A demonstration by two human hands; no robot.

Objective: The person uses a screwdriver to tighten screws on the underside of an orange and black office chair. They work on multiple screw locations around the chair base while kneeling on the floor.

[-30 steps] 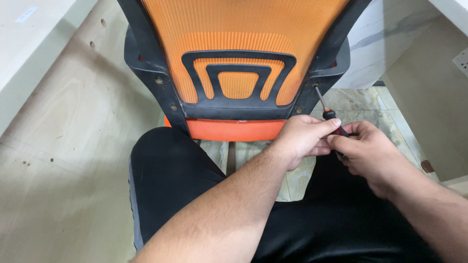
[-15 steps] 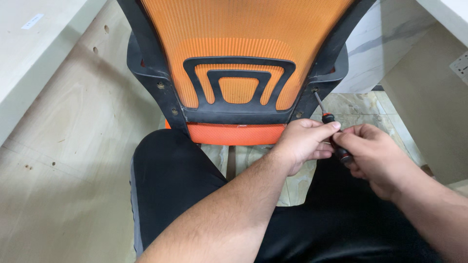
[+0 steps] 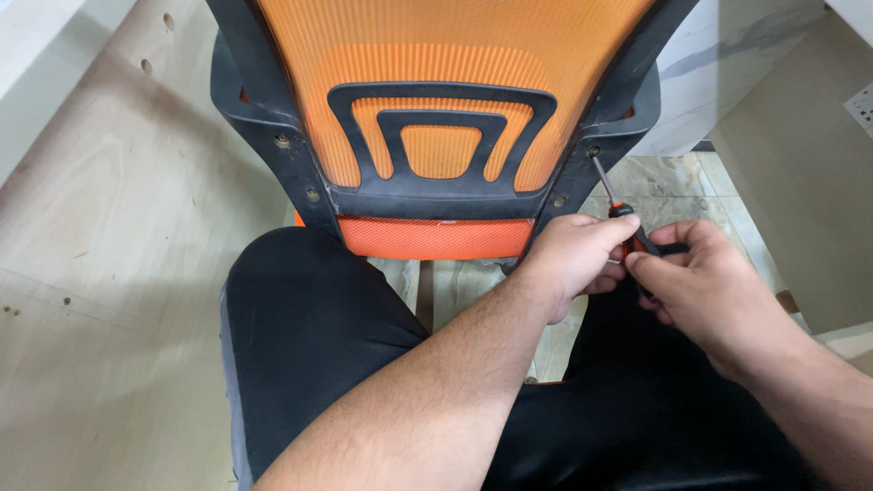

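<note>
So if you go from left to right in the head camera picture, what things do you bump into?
Pale wooden board → black-trousered knee → orange mesh chair back with black plastic frame → left hand → red-and-black screwdriver with thin metal shaft → right hand → beige panel.

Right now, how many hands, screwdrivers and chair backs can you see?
Hands: 2, left hand and right hand, both on the tool
Screwdriver: 1
Orange mesh chair back: 1
Total: 4
</note>
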